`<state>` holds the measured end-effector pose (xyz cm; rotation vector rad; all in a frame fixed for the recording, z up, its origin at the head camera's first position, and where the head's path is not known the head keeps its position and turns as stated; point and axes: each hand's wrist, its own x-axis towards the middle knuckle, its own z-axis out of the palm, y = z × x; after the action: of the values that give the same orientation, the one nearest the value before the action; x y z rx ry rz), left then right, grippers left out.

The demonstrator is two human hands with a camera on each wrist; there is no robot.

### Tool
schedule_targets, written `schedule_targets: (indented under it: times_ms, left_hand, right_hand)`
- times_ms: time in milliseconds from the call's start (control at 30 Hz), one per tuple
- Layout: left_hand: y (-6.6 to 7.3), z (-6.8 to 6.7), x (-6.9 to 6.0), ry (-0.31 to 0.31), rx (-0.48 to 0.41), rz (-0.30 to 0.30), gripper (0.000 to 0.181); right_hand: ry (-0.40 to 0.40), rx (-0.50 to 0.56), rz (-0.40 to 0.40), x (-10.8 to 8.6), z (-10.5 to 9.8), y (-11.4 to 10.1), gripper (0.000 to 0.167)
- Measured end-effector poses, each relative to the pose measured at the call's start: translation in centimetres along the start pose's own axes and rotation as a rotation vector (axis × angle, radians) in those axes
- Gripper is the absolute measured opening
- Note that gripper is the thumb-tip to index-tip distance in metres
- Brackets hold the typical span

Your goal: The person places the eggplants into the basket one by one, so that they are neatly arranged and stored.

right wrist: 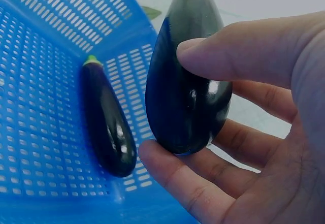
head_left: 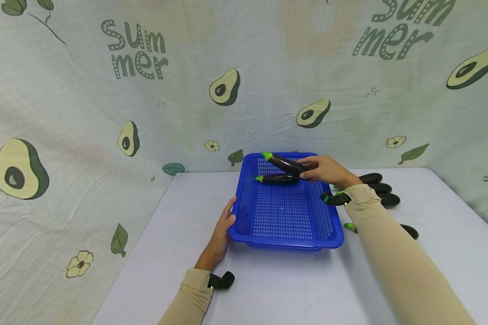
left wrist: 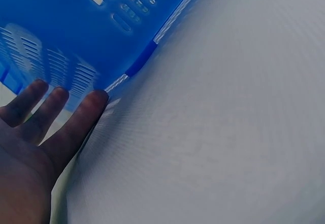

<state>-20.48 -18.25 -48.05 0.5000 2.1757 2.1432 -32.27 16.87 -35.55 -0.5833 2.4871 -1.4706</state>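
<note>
My right hand (head_left: 327, 170) grips a dark purple eggplant (head_left: 282, 162) by its rounded end. Its green stem points left, over the back of a blue plastic basket (head_left: 284, 241). In the right wrist view, the thumb presses one side of this eggplant (right wrist: 193, 102) and the fingers curl round the other. A second eggplant (head_left: 278, 179) lies in the basket, below the held one. At the basket's left side is my left hand (head_left: 219, 234), its fingers touching the outside. Those fingers (left wrist: 78, 125) look straight in the left wrist view; the thumb is hidden there.
More eggplants (head_left: 388, 199) lie in a group right of the basket, partly behind my right forearm. Another eggplant (head_left: 409, 232) lies nearer, half covered by the sleeve. A white table (head_left: 179, 212) carries everything, with an avocado-printed cloth (head_left: 187, 126) hanging behind it.
</note>
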Motion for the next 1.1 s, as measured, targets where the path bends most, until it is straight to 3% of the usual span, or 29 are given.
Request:
schedule_targets:
  times_ms: [533, 900, 1100]
  left_hand:
    - [0.1, 0.0, 0.7, 0.002, 0.007, 0.002, 0.058]
    - [0.0, -0.1, 0.2, 0.006, 0.013, 0.005, 0.058]
    - [-0.2, 0.2, 0.2, 0.015, 0.009, 0.007, 0.058]
  right_hand:
    - [-0.020, -0.028, 0.042, 1.8, 1.1, 0.3, 0.048]
    - [-0.019, -0.391, -0.013, 3.0, 2.2, 0.9, 0.044]
    - [-0.017, -0.452, -0.011, 3.1, 2.2, 0.9, 0.044]
